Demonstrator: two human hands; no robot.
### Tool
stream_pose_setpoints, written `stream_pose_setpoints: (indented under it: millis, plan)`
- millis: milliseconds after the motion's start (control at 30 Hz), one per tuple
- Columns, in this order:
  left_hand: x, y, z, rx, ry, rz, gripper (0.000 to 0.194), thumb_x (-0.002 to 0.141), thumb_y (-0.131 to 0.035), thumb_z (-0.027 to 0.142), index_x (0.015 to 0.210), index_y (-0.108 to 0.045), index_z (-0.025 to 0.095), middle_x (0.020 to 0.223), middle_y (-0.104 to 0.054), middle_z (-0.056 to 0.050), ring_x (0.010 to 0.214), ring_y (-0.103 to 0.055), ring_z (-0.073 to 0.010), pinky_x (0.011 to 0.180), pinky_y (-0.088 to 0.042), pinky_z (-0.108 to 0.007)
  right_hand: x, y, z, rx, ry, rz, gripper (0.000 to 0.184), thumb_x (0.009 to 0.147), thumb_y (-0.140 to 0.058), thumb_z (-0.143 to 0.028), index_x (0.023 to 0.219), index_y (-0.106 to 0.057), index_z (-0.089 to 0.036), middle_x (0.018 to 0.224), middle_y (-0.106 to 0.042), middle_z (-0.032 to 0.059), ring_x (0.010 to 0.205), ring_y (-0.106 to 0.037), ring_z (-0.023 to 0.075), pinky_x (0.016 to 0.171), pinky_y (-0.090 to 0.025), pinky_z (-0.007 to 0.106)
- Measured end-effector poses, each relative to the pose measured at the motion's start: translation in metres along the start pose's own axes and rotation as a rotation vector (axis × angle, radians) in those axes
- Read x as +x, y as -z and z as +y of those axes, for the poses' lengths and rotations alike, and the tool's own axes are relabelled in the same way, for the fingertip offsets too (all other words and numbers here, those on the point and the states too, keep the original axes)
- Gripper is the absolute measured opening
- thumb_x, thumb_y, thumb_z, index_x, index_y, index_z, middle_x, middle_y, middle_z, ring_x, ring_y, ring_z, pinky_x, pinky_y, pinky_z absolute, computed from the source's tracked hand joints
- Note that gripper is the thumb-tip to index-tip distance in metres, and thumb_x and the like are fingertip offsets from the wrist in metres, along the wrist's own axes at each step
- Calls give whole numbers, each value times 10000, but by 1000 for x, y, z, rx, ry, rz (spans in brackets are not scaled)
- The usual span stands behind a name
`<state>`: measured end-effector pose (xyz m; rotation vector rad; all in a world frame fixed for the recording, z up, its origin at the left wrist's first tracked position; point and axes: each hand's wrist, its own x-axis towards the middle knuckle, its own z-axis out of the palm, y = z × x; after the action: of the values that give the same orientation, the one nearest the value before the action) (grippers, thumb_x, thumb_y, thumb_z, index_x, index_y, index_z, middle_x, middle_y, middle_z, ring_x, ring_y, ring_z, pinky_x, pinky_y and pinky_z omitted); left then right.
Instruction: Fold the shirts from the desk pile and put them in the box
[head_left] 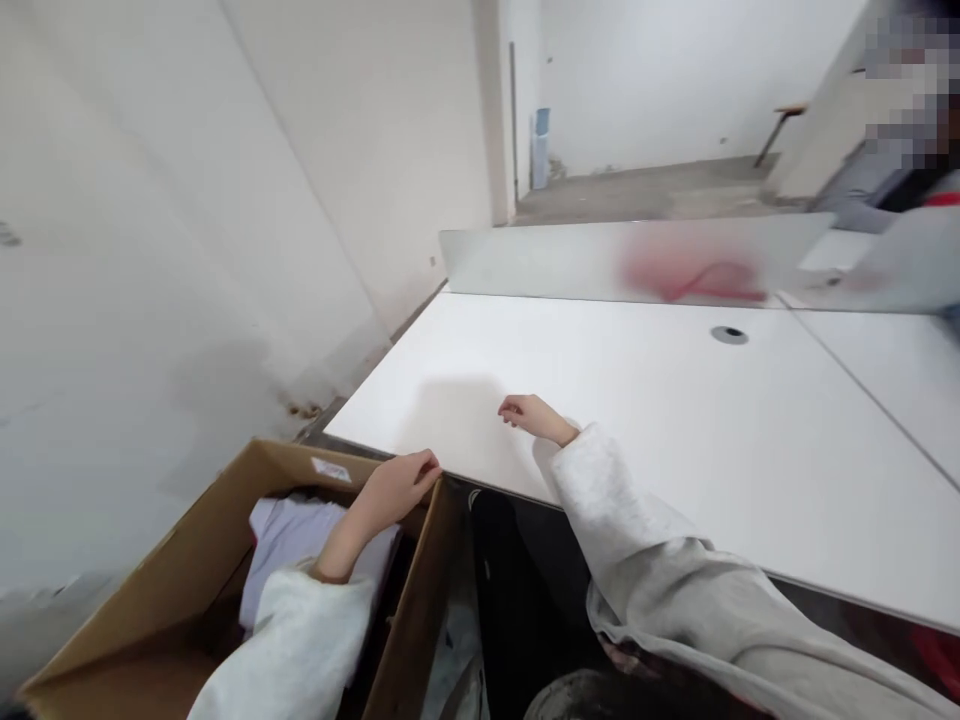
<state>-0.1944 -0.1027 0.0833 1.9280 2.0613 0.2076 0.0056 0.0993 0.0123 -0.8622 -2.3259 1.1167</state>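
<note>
My left hand reaches over a cardboard box, its bent fingers closed at the rim's corner beside the table edge. Folded pale lilac cloth lies inside the box, partly covered by my left forearm. My right hand is over the white table near its front edge. Its fingers are loosely curled with a small gap between them, and I see nothing in them. Pale sleeves cover both my forearms.
A frosted divider runs along the table's back, with a blurred red shape behind it. A round cable hole is in the tabletop. Another person is at the far right. The white wall stands close on the left.
</note>
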Motion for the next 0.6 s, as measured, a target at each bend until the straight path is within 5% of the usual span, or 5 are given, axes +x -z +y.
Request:
stream_pose_setpoints:
  millis: [267, 600]
  plan:
    - [89, -25, 123, -56, -320, -113, 217, 861, -426, 336, 817, -604, 218, 807, -663, -44, 742, -580, -196, 679, -391, -291, -113, 80, 88, 51, -279, 428, 171, 843, -421, -243, 788, -568, -175, 678, -657, 22, 558, -583, 112, 565, -466, 225]
    - [177, -126, 295, -269, -693, -279, 224, 891, -381, 305, 911, -591, 228, 983, -679, -52, 893, -626, -182, 747, -458, -288, -282, 162, 162, -57, -519, 1027, 270, 836, -411, -382, 881, -604, -198, 739, -668, 48, 680, -620, 176, 655, -491, 289]
